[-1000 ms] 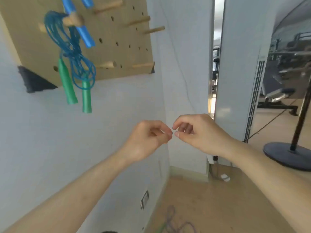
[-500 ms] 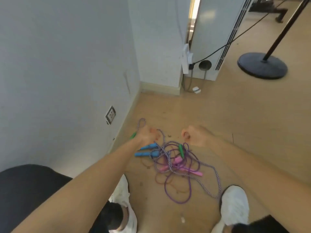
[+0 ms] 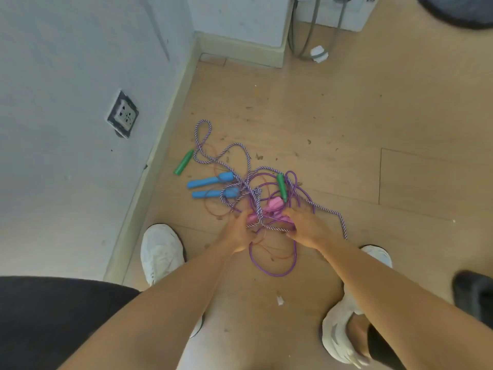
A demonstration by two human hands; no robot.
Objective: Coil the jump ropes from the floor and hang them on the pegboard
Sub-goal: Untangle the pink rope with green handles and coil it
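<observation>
Purple-striped rope (image 3: 255,196) threads through the other ropes (image 3: 272,274), so my left hand (image 3: 238,235) and right hand (image 3: 306,231), fingers curled in but hold unclear, may lift everything knotted.

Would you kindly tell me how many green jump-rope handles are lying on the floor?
2. One green handle lies alone by the baseboard; the other green handle sits within the rope tangle. More could be hidden beneath the tangle.
</observation>
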